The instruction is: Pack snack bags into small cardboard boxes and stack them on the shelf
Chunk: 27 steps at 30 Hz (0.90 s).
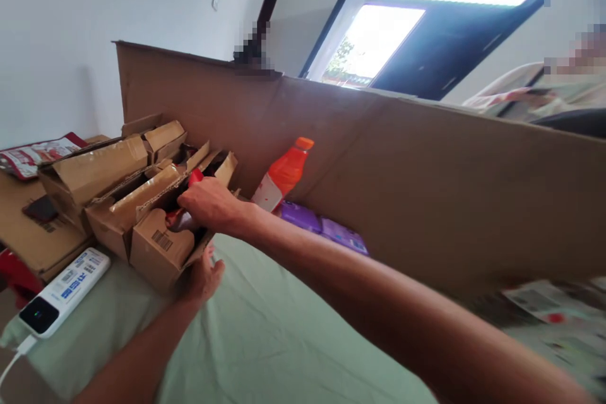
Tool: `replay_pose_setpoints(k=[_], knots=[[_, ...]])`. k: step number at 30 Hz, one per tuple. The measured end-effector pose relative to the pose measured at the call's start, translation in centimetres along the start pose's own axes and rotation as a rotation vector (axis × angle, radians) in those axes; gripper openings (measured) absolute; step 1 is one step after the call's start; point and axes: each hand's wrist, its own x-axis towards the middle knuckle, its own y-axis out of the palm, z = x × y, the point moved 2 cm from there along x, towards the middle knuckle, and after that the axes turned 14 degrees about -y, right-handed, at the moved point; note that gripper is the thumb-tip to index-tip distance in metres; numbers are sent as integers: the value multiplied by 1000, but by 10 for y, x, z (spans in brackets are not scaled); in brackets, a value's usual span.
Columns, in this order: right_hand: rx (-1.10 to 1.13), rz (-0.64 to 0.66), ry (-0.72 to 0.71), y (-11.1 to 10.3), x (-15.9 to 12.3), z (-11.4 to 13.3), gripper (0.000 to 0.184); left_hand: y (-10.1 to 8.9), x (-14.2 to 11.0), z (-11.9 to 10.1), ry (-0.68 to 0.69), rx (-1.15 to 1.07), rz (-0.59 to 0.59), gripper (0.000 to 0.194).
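Observation:
My right hand (212, 205) reaches into the nearest open cardboard box (158, 246), fingers closed around a red-capped item (195, 177) inside it; what it is I cannot make out. My left hand (203, 278) presses against the near side of that same box, fingers partly spread, steadying it. Two more open cardboard boxes (101, 170) stand beside it to the left. An orange bottle (283, 173) with an orange cap leans against a tall cardboard sheet (426, 189) just right of my right hand.
Purple packets (322, 224) lie at the foot of the cardboard sheet. A white power bank (64, 290) with a cable rests on the green cloth (265, 334) at the left. Printed papers (544, 303) lie at the right. Another person sits beyond the cardboard at the far right.

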Motion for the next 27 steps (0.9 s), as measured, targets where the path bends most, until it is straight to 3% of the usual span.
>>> replay_pose_setpoints(k=[7,13,18,20,23,25,27], knots=[[6,-12,17,-15,2,-8,24,2,0,0,-61,-3,36,64],[-42,15,28,-28,-6,7,26,2,-4,-5,-39,6,35,64],[-157,-32,60,-57,-18,15,33,-2,-3,-9,-15,30,31,63],[-171,-91,166,-70,-36,2,32,-3,-2,-9,-12,38,37,61],[-131,-289,386,-76,-89,-28,27,-2,2,-8,3,37,40,59],[-57,-388,493,-63,-136,-43,25,0,4,-7,20,35,39,58],[55,-366,640,-33,-182,-55,24,2,6,-7,39,39,30,57]])
